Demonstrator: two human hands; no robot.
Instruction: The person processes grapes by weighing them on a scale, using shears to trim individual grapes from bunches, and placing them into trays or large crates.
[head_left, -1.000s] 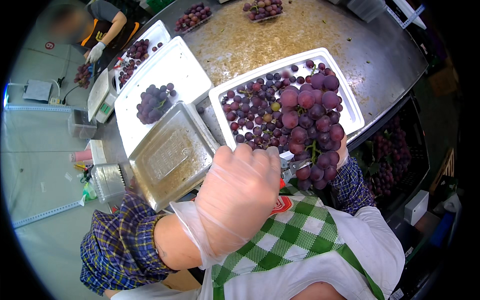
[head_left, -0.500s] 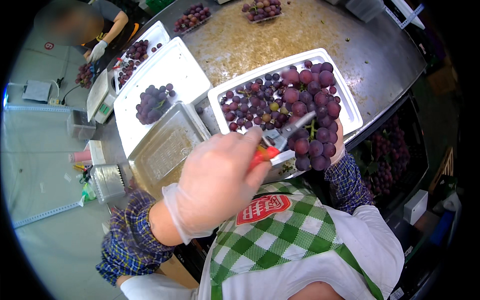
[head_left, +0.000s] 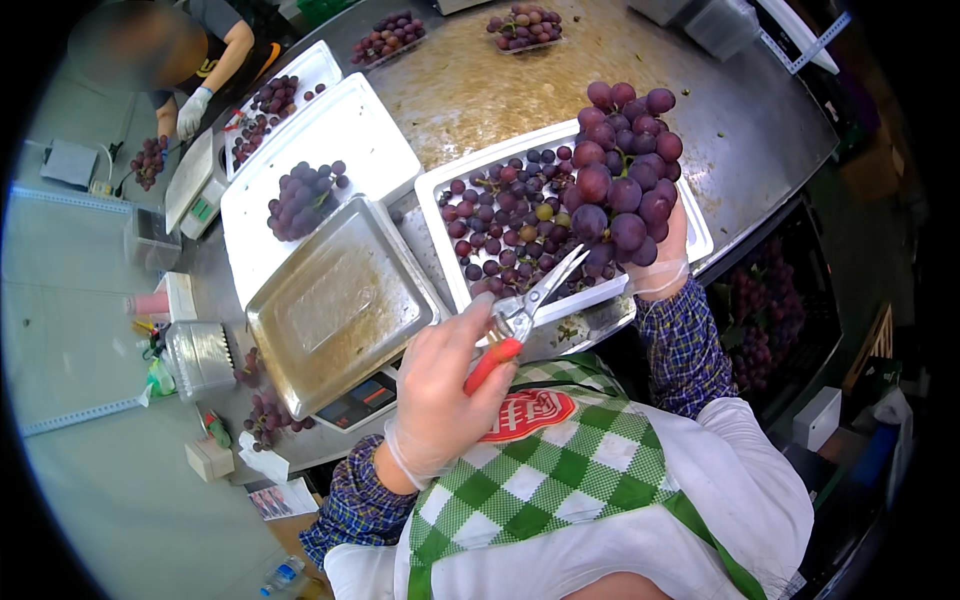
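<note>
My left hand (head_left: pixel 440 375), in a clear glove, is closed around red-handled pruning shears (head_left: pixel 518 322). Their narrow blades point up and right, with the tips close to the lower grapes of a large purple-red bunch of grapes (head_left: pixel 628 180). That bunch rests in my gloved right hand (head_left: pixel 665 250), which supports it from beneath and the right side; most of its fingers are hidden behind the fruit. Beneath the bunch is a white foam tray (head_left: pixel 440 225) holding many loose grapes (head_left: pixel 500 215), mostly dark, a few yellowish.
To the left lie a metal tray (head_left: pixel 330 300) on a scale (head_left: pixel 365 405) and a white foam box lid (head_left: pixel 370 130) with a grape bunch (head_left: pixel 303 200). Packed grapes (head_left: pixel 525 27) sit at the far side. A co-worker's gloved hand (head_left: pixel 192 113) is at upper left. A dark crate (head_left: pixel 770 300) stands right.
My left hand has drawn back down and left with the shears, away from the bunch's middle. The bunch has been raised and turned in my right hand, its lower end now higher.
</note>
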